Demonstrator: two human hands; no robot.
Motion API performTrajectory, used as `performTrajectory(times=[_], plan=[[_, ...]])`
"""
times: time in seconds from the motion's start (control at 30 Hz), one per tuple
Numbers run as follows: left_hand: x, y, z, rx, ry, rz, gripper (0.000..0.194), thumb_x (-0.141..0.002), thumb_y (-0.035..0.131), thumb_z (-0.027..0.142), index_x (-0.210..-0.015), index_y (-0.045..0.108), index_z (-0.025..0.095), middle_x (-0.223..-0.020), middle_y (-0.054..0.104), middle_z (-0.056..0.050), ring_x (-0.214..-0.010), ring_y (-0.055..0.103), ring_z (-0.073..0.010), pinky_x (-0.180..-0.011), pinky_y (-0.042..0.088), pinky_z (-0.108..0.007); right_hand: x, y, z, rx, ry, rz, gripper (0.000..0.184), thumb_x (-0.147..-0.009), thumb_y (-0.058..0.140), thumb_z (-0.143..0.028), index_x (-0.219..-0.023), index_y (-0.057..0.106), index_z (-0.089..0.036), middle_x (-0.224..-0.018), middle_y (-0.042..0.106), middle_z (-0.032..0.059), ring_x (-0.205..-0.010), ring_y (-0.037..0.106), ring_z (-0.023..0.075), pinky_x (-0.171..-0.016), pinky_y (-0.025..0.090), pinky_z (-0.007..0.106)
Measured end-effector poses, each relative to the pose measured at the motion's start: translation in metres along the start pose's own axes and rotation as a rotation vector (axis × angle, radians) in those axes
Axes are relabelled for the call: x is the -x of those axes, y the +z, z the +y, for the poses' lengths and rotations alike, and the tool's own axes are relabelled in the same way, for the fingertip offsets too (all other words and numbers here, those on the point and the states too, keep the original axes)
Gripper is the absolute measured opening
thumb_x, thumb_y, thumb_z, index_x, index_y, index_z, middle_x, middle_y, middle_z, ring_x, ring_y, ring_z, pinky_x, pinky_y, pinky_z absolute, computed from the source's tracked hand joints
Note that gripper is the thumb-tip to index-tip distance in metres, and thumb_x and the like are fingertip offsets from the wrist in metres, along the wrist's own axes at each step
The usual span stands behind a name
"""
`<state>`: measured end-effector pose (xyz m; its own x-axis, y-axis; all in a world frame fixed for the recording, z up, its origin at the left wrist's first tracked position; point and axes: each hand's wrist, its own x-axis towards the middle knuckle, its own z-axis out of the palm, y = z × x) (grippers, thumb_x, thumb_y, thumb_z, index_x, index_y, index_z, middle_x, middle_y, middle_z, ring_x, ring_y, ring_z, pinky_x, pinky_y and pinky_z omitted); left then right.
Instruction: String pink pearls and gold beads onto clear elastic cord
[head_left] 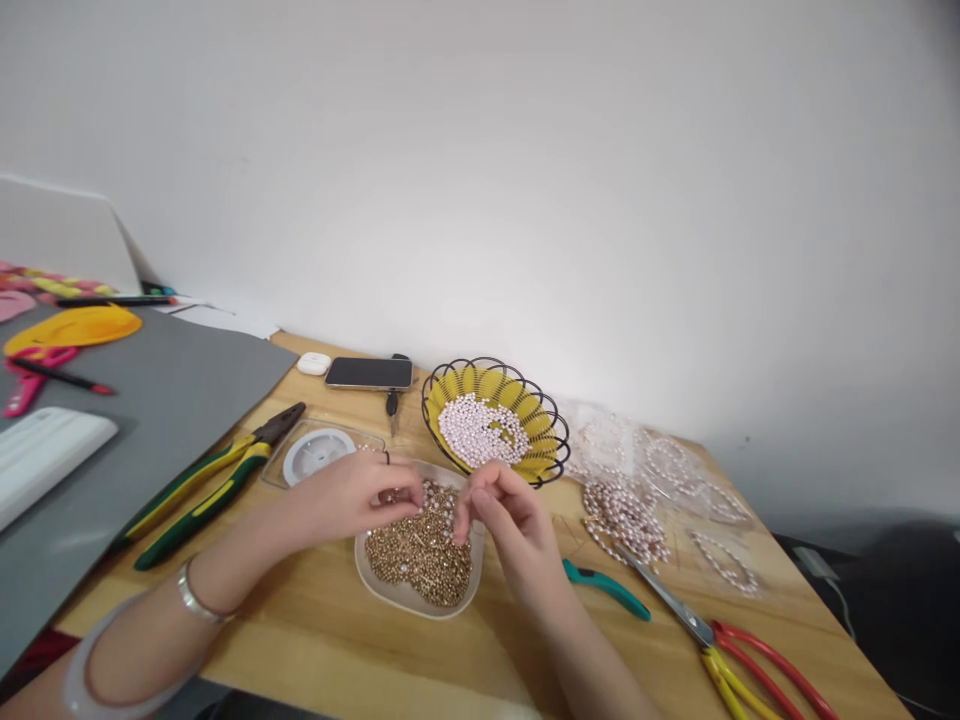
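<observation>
Above a pale tray [477, 575] of small gold beads [420, 560], my left hand [367, 490] is closed, its thumb and fingertips drawn together at the upper left side. Facing it, my right hand [514, 510] pinches thumb against forefinger over the tray's right edge. Whatever either pinch holds is too small to make out. A few pale, shiny beads lie among the gold ones. Just behind the tray stands a yellow basket [544, 445] with a looped black wire rim, holding pale pink beads [480, 425].
Pliers [251, 455] and a white spool [319, 455] lie left, with a phone [369, 373] behind. Bead strands [626, 520], a teal-handled tool [611, 588] and red-and-yellow-handled scissors [701, 625] lie right. A grey mat [172, 400] covers the far left; a wall rises behind.
</observation>
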<state>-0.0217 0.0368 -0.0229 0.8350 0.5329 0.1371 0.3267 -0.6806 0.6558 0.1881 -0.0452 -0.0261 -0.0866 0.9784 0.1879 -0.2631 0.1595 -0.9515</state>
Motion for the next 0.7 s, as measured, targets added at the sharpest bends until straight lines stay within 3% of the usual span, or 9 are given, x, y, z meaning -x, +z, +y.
performTrajectory(times=[0.33,0.7], plan=[[0.001,0.006,0.002,-0.134,0.193,-0.107,0.012,-0.080,0.074,0.012,-0.076,0.068,0.021,-0.072,0.067,0.001,-0.076,0.060,-0.0182,-0.070,0.042,-0.029,0.001,0.004,0.006,0.058,0.050,-0.037,0.029,-0.096,0.057,-0.039,-0.075,0.052,-0.020,-0.056,0.054,-0.0041,-0.052,0.048,0.0119,-0.056,0.039,0.025],[-0.002,0.014,-0.001,-0.172,0.215,-0.108,0.013,-0.090,0.066,0.012,-0.090,0.073,0.023,-0.082,0.067,-0.002,-0.086,0.060,-0.0202,-0.079,0.045,-0.032,0.003,0.007,0.004,0.061,0.080,-0.044,0.032,-0.094,0.058,-0.044,-0.073,0.051,-0.020,-0.055,0.053,-0.0040,-0.051,0.045,0.0120,-0.055,0.036,0.025]])
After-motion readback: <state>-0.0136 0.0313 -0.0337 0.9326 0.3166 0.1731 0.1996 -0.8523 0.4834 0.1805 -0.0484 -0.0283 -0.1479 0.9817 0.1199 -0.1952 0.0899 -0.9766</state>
